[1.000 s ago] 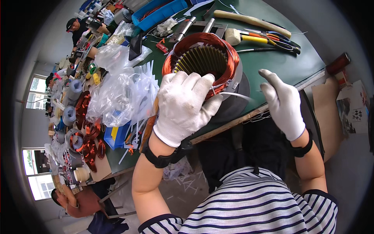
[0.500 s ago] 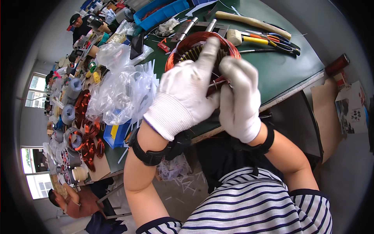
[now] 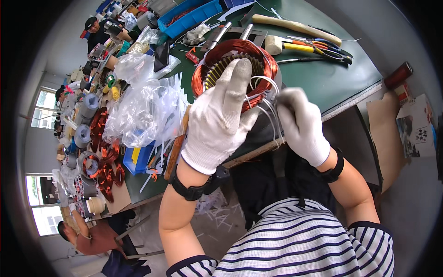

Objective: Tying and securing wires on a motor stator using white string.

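A motor stator (image 3: pixel 268 60) with red-brown copper windings and a slotted bore stands on the green workbench. My left hand (image 3: pixel 217 115), in a white glove, grips its near rim, fingers laid into the bore and thumb outside the winding. White lacing cord (image 3: pixel 271 111) loops around the near part of the coil and hangs in curves down to the bench edge. Right of the stator my right hand (image 3: pixel 302 124), also gloved, is closed with its fingers curled at the cord; its fingertips are slightly blurred.
A wooden-handled mallet (image 3: pixel 273 45), a long wooden handle (image 3: pixel 295 27) and pliers and scissors (image 3: pixel 330 50) lie behind to the right. Clear plastic bags (image 3: pixel 138 106), a blue bin (image 3: pixel 189 18) and copper coils (image 3: pixel 106 180) crowd the left. Other people work farther left.
My right hand has pulled away to the right and closed, and white cord loops now show. My left hand has shifted lower on the rim, uncovering more of the stator.
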Tool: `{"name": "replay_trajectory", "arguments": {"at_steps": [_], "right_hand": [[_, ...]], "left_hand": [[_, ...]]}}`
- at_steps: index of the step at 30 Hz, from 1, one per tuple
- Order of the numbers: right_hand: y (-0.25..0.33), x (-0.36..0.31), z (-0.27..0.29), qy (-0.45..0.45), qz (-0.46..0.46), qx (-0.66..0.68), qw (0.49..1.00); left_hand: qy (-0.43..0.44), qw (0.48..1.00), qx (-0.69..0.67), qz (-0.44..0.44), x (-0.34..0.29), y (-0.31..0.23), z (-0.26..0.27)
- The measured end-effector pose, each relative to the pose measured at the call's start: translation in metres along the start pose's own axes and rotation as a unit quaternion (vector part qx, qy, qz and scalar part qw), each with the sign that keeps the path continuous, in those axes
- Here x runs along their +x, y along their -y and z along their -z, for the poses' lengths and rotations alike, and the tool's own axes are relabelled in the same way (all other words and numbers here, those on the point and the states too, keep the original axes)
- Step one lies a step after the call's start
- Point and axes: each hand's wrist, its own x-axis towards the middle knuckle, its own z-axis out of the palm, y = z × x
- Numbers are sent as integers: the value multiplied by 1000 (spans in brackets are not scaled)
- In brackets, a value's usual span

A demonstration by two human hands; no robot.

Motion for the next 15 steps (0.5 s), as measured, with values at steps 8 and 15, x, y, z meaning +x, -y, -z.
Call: {"name": "replay_trajectory", "arguments": {"at_steps": [8,15], "right_hand": [[37,16,99,-116,42,300,946],[-65,-351,358,103,-591,-412,686]], "left_hand": [[11,999,30,39,2,-7,4],[58,995,53,57,6,-15,13]]}}
